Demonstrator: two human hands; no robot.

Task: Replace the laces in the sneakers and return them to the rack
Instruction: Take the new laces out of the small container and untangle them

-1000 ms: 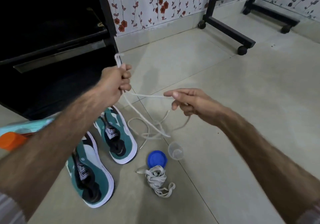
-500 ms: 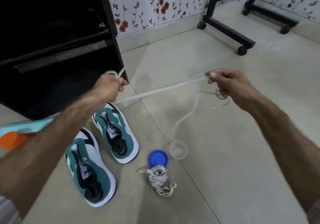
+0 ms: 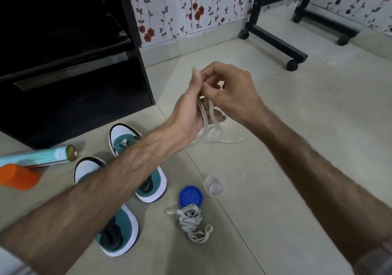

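Both hands, left hand (image 3: pixel 191 113) and right hand (image 3: pixel 231 92), met and pinched a white lace (image 3: pixel 209 124) above the floor, beyond the two laceless sneakers (image 3: pixel 148 181); its loops dangled.

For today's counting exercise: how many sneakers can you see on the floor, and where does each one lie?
2. One sneaker lies near the bottom left, partly under the left forearm. The other sneaker lies just beyond it, closer to the dark rack. The rack's inside is too dark to rule out more.
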